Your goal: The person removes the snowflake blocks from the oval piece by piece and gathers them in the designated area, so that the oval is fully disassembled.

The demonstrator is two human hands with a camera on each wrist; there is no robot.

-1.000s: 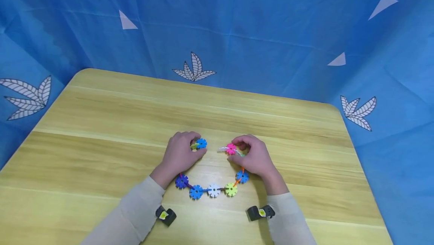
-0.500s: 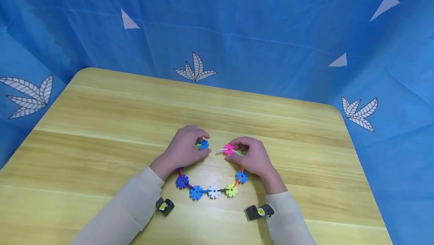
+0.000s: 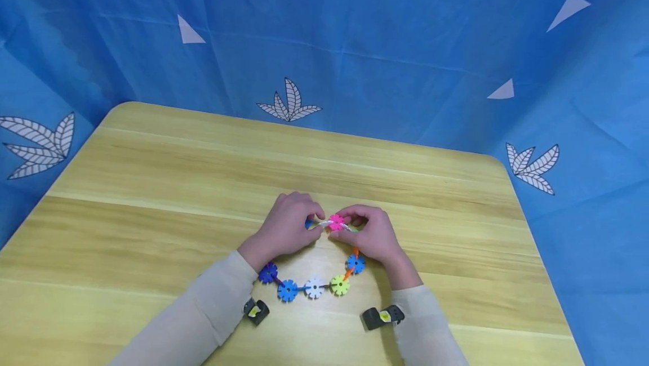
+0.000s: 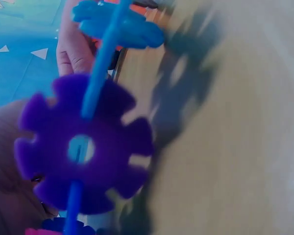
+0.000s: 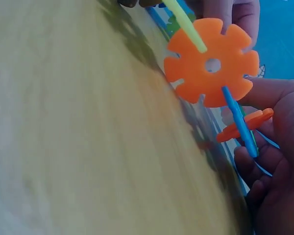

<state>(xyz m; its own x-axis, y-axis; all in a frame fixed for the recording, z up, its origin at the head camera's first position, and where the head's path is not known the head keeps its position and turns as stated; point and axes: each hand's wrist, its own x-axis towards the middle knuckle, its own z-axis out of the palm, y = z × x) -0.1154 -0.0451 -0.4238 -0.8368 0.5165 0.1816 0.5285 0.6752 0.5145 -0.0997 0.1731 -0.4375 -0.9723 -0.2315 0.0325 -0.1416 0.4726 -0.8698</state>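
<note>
Head view: an open loop of slotted plastic discs sat mid-counter (image 3: pixel 152 186). Taking the loop as a clock: L hand (image 3: pixel 291 222) at 11, fingers curled round a blue disc (image 3: pixel 309 223), mostly hidden; R hand (image 3: pixel 372 233) at 2–3, thumb & fingers pinching the pink disc (image 3: pixel 336 219) at 1. A white pc (image 3: pixel 323 224) bridged the gap at 12, running from pink to the L fingertips. Hands close, not touching. Couldn't tell if white was seated in blue's slot; if misaligned, a push could've skidded it past or buckled the joint. White disc (image 3: pixel 314 288) lay at 6, yellow-green disc (image 3: pixel 340 285) at 5.

L wrist view: purple disc (image 4: pixel 110 147) hung nr the palm, w/ an edge-on light-blue pc (image 4: pixel 99 73) in its 12–1 o'clock slot. L fingertips not clear here. Shadows suggested this stretch was off the counter, so a hard tug prob. could've popped a slot.

R wrist view: orange disc (image 5: pixel 186 73) had a yellow-green pc (image 5: pixel 188 24) at 11 and a blue pc (image 5: pixel 240 122) at 5; any twist from the R hand risked levering those loose.
</note>
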